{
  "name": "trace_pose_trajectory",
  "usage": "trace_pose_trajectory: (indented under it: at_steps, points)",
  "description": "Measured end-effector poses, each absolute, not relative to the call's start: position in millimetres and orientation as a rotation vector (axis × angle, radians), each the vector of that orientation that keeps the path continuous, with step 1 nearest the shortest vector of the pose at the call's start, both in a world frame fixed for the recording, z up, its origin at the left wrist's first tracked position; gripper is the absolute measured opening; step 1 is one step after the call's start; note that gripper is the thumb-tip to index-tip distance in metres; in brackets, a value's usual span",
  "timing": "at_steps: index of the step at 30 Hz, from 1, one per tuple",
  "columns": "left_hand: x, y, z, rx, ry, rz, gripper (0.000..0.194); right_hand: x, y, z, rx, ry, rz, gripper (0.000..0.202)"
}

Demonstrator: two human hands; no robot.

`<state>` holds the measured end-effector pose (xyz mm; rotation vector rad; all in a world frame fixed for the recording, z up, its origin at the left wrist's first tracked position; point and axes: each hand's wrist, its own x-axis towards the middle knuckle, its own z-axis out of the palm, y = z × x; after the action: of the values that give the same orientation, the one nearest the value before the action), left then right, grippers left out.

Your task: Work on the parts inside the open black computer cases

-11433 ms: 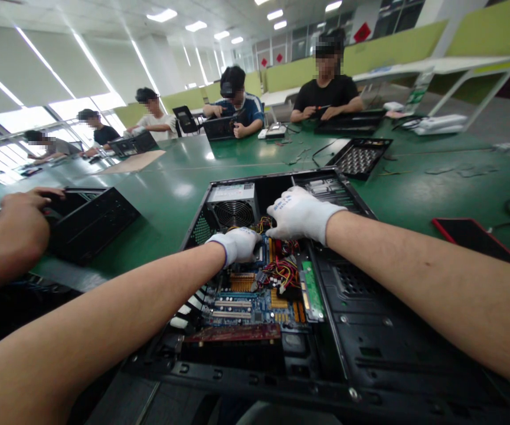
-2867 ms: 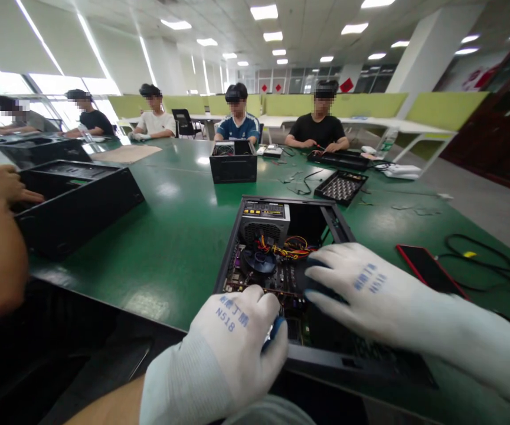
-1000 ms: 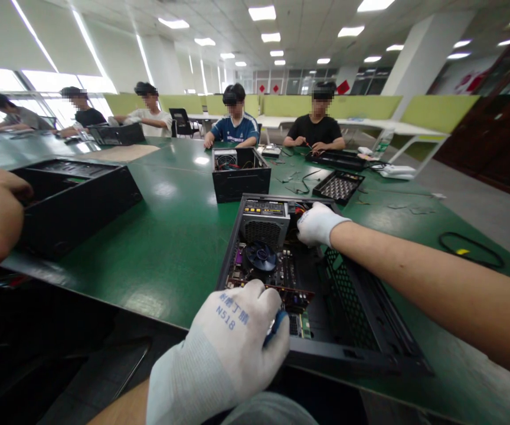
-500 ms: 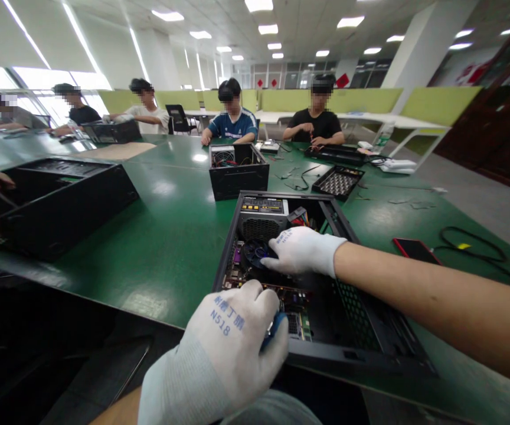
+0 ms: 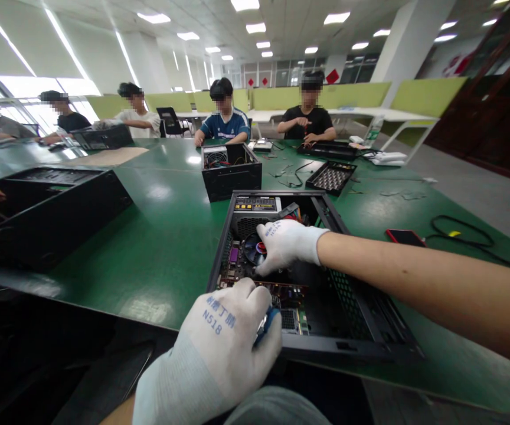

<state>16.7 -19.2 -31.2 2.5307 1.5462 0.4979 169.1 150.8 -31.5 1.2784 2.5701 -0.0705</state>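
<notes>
An open black computer case [image 5: 281, 343] lies on its side in front of me. Inside, a motherboard [image 5: 293, 293] bears a dark round cooling fan [image 5: 251, 252] with a reddish centre. My right hand [image 5: 288, 245], in a white glove, reaches in from the right, thumb and fingers closed around the fan's edge. Near the case's front left corner, my left hand [image 5: 226, 330] is gloved too and curled closed. A bit of silver and blue shows between its thumb and fingers; what it holds is mostly hidden. A labelled power supply [image 5: 255, 205] sits at the case's far end.
Another black case [image 5: 232, 180] stands ahead, with a dark tray [image 5: 331, 177] to its right. A large case [image 5: 60, 218] lies at left, with a co-worker's hand at it. A red-edged phone [image 5: 405, 238] and black cable [image 5: 463, 227] lie right. Several people sit across the table [image 5: 170, 236].
The view has shifted slightly. My right thumb has moved along the fan, and the fan's reddish centre and blades now show. My left hand keeps its curled grip.
</notes>
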Motion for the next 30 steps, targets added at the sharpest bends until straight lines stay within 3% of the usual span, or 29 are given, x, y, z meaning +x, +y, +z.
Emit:
trace_pose_trajectory:
  at_steps: [4, 8, 14, 18, 24, 27, 30]
  points:
    - [16, -20, -30, 2.554, 1.525, 0.497, 0.014, 187, 152, -19, 1.262, 2.362, 0.156, 0.071]
    - [16, -20, -31, 2.542, 1.529, 0.497, 0.015, 198, 155, -22, 1.24, 2.248, 0.147, 0.041]
    - [18, -18, -31, 2.506, 1.536, 0.497, 0.014, 218, 156, -16, 1.231, 2.421, 0.132, 0.054]
    - [13, -19, -23, 2.577, 1.482, 0.475, 0.01, 238, 151, -12, 1.354, 2.663, 0.086, 0.046]
    - [9, 6, -5, 3.03, 1.228, 0.097, 0.024, 256, 139, -18, 1.574, 2.945, -0.156, 0.045]
    - [21, 39, -7, 2.842, 1.439, 0.078, 0.019, 261, 137, -17, 1.614, 3.027, -0.327, 0.044]
    - [37, 79, -16, 2.695, 1.521, -0.12, 0.03, 265, 136, -17, 1.618, 3.055, -0.376, 0.043]
